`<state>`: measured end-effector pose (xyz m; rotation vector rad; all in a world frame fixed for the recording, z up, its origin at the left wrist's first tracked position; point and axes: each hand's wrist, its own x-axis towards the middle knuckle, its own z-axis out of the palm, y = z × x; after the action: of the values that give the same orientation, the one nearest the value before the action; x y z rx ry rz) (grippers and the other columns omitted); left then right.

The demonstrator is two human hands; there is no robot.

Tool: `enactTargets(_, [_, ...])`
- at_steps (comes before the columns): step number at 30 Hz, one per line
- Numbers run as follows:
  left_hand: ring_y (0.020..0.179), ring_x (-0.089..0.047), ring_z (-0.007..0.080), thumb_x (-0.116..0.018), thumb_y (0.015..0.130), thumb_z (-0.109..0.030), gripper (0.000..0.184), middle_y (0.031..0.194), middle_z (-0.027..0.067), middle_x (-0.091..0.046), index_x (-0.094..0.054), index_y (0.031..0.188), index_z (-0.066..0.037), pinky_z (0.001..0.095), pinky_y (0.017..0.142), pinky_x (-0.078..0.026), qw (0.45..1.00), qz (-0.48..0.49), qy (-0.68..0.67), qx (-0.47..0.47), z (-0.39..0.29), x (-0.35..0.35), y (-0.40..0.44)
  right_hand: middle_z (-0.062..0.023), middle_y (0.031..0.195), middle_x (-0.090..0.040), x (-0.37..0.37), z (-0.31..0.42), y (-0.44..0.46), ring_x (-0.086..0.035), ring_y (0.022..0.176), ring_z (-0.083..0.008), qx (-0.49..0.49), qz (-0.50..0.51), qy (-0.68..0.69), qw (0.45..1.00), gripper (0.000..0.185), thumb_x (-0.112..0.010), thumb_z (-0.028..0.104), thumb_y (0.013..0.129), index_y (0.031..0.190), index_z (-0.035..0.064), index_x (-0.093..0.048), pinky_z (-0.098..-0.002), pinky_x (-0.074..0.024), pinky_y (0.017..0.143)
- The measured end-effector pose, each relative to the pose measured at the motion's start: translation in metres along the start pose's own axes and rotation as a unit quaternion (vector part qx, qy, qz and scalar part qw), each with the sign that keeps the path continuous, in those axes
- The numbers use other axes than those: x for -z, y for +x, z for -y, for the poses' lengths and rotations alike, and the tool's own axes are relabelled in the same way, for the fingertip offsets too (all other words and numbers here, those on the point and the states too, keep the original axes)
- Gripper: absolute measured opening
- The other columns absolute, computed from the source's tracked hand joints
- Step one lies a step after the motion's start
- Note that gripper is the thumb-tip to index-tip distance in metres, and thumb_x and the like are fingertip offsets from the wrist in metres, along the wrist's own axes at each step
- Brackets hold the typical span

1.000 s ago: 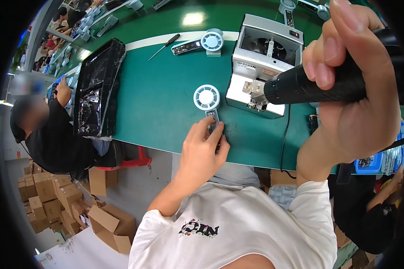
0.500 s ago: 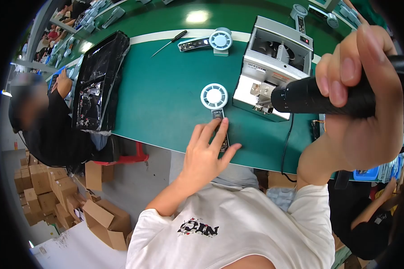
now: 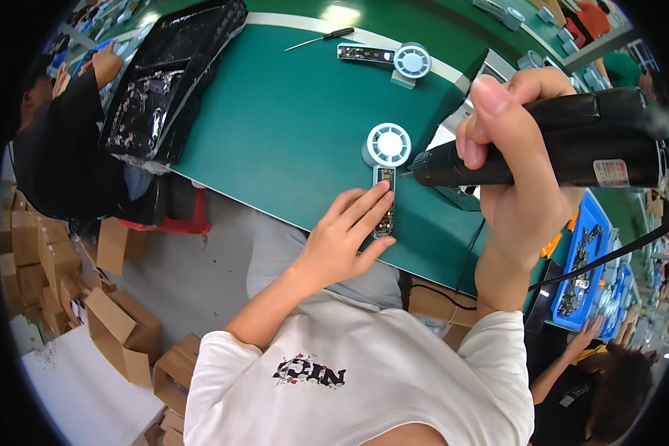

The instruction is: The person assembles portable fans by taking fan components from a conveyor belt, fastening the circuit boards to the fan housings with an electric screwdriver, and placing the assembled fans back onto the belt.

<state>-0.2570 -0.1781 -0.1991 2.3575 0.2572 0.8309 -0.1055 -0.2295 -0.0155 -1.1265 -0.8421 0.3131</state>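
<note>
A light blue handheld fan (image 3: 387, 146) lies on the green table in front of me, its handle open and a circuit board (image 3: 384, 212) showing inside. My left hand (image 3: 342, 234) is spread over this handle, fingertips resting on the board and the thumb near its lower end. In my right hand (image 3: 514, 141) is a black electric screwdriver (image 3: 453, 169), held nearly level. Its thin bit points left and ends just right of the top of the handle. Whether a screw sits on the bit is too small to tell.
Behind the screwdriver stands a grey metal machine (image 3: 490, 70), partly hidden. A second fan (image 3: 411, 61) and a small screwdriver (image 3: 338, 34) lie farther back. On the left is a black tray (image 3: 145, 104); on the right, a blue bin (image 3: 583, 282) of parts. Co-workers sit on both sides.
My right hand has brought the electric screwdriver from the machine to beside the fan handle. My left hand stays on the handle. The view has turned to the right.
</note>
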Motion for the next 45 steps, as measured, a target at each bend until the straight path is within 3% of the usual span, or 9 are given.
enactTargets(2, [0.105,-0.059,0.0371,-0.080,0.074,-0.019,0.066,0.141,0.0151,-0.054,-0.057,0.133,0.000,0.0426,0.091,-0.052,1.000,0.009,-0.010,-0.002,0.004,0.002,0.000,-0.0081,0.063,-0.053,-0.002,-0.004,0.002,-0.051,0.048,-0.0159,-0.023,-0.018,-0.073,0.997,0.016,-0.071,0.002,0.082,0.084,-0.0027,-0.056,-0.0281,-0.0423,0.051])
enactTargets(11, [0.105,-0.061,0.0354,-0.077,0.076,-0.013,0.054,0.138,0.0151,-0.057,-0.062,0.126,-0.001,0.0413,0.089,-0.053,0.999,-0.013,-0.043,0.018,0.002,0.002,0.000,-0.0084,0.062,-0.053,-0.003,-0.021,0.008,-0.051,0.048,-0.0168,0.000,0.007,-0.096,0.995,0.015,-0.071,0.001,0.081,0.083,-0.0022,-0.056,-0.0303,-0.0430,0.051])
enactTargets(20, [0.106,-0.062,0.0349,-0.082,0.071,-0.016,0.056,0.135,0.0153,-0.059,-0.064,0.121,0.000,0.0415,0.090,-0.053,0.996,0.008,-0.084,0.015,0.012,0.007,0.004,-0.0079,0.061,-0.053,-0.009,-0.028,0.007,-0.052,0.048,-0.0165,-0.024,-0.006,-0.107,0.994,0.016,-0.071,0.001,0.081,0.084,-0.0019,-0.055,-0.0297,-0.0429,0.051])
enactTargets(33, [0.107,-0.061,0.0354,-0.076,0.073,-0.010,0.051,0.135,0.0160,-0.059,-0.063,0.120,0.001,0.0417,0.090,-0.053,0.993,0.011,-0.115,0.032,0.010,0.010,0.006,-0.0076,0.060,-0.053,-0.014,-0.040,0.002,-0.050,0.047,-0.0148,0.009,-0.002,-0.103,0.995,0.020,-0.070,0.000,0.080,0.083,0.0006,-0.050,-0.0275,-0.0433,0.050])
enactTargets(39, [0.108,-0.061,0.0355,-0.078,0.074,-0.012,0.052,0.135,0.0161,-0.058,-0.062,0.122,0.000,0.0420,0.092,-0.052,0.991,0.029,-0.128,0.033,0.011,0.015,0.008,-0.0065,0.062,-0.053,-0.006,-0.052,0.002,-0.049,0.048,-0.0128,0.043,0.052,-0.111,0.991,0.020,-0.068,-0.007,0.079,0.084,0.0009,-0.050,-0.0260,-0.0427,0.050])
enactTargets(45, [0.111,-0.059,0.0345,-0.079,0.075,-0.012,0.053,0.136,0.0154,-0.056,-0.060,0.123,0.000,0.0420,0.093,-0.051,0.991,0.046,-0.119,0.027,0.010,0.018,0.008,-0.0051,0.065,-0.054,-0.010,-0.045,-0.001,-0.050,0.050,-0.0095,-0.002,0.107,-0.062,0.992,0.021,-0.069,-0.006,0.079,0.084,0.0016,-0.051,-0.0230,-0.0410,0.050])
